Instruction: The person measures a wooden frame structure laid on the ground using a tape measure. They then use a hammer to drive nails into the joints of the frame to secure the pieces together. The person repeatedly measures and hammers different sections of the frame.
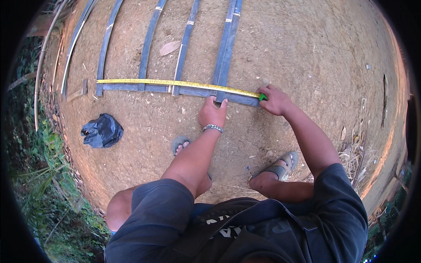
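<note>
My right hand point(275, 101) is closed around a green tape measure point(263, 97). Its yellow blade point(175, 82) stretches leftward across several long dark slats, reaching the slat point(103, 57) on the left. My left hand point(212, 112), with a chain bracelet at the wrist, pinches the lower end of a dark slat point(221, 93), thumb on one side and fingers on the other. Close beside it lies another long slat point(222, 48). A dark crosspiece point(193, 91) runs along the near ends of the slats, partly beneath the blade.
A crumpled black plastic bag point(103, 130) sits on the bare soil at left. Small wood offcuts point(79, 93) and a long pole point(42, 74) lie toward the left edge, where green plants grow. My sandalled feet point(280, 165) are just below the crosspiece. Dry debris point(353, 155) lies at right.
</note>
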Action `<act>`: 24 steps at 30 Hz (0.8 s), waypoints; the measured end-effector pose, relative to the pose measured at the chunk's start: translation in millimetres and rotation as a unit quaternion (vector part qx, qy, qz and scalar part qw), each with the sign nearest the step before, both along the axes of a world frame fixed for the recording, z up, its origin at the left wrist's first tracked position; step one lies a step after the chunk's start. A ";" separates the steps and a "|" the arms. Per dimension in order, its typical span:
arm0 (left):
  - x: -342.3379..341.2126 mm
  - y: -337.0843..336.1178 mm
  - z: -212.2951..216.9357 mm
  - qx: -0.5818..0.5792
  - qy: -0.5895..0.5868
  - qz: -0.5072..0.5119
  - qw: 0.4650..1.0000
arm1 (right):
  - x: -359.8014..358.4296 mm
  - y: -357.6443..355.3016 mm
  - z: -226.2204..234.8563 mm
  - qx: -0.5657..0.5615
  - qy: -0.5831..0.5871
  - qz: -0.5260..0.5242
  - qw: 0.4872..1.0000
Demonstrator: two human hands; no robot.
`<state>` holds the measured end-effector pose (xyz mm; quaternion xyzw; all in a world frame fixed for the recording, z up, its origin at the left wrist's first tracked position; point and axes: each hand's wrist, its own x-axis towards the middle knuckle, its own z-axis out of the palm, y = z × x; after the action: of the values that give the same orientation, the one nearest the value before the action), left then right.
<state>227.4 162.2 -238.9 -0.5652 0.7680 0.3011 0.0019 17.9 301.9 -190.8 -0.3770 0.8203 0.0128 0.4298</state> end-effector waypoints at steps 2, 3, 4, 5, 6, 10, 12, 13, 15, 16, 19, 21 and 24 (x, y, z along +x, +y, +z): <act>0.3 0.5 -2.9 -0.009 0.003 -0.009 1.000 | -0.4 0.6 -1.2 -0.002 0.003 0.005 1.000; 1.7 0.4 -3.5 -0.007 0.009 -0.009 1.000 | -0.3 0.4 -1.9 -0.002 0.005 0.008 1.000; 3.3 1.4 -3.0 -0.004 0.015 -0.011 1.000 | -0.5 0.9 -2.6 -0.002 0.005 0.008 1.000; 4.8 2.5 -2.5 0.000 0.021 -0.012 1.000 | -0.7 1.3 -3.1 -0.001 0.005 0.008 1.000; 6.1 3.8 -2.9 -0.002 0.021 -0.015 1.000 | -0.9 1.8 -3.6 -0.001 0.005 0.009 1.000; 8.7 4.4 -0.6 0.007 0.015 -0.015 1.000 | -1.2 1.7 -5.1 -0.001 0.004 0.009 1.000; 9.0 4.5 -1.1 0.015 0.010 -0.010 1.000 | -1.3 2.2 -5.3 -0.003 0.006 0.011 1.000; 9.6 4.4 -2.2 0.014 0.008 -0.007 1.000 | -1.3 2.5 -6.1 -0.006 0.008 0.013 1.000; 10.3 4.5 -3.1 0.017 0.007 -0.007 1.000 | -1.3 3.9 -8.3 -0.012 0.013 0.016 1.000; 10.5 3.9 -2.6 0.020 0.008 -0.009 1.000 | -1.3 3.4 -7.7 -0.012 0.011 0.015 1.000; 12.1 2.7 -4.9 0.017 0.010 -0.012 1.000 | -1.1 2.3 -5.7 -0.011 0.007 0.012 1.000; 13.4 2.5 -6.6 0.015 0.012 -0.013 1.000 | -0.8 1.3 -5.4 -0.011 0.004 0.011 1.000; 12.9 2.6 -4.7 0.018 0.013 -0.017 1.000 | -1.3 3.7 -9.4 -0.011 0.010 0.011 1.000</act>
<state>240.3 164.8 -243.6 -0.5478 0.7720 0.3224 0.0075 16.6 305.6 -200.2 -0.3911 0.8204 0.0122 0.4169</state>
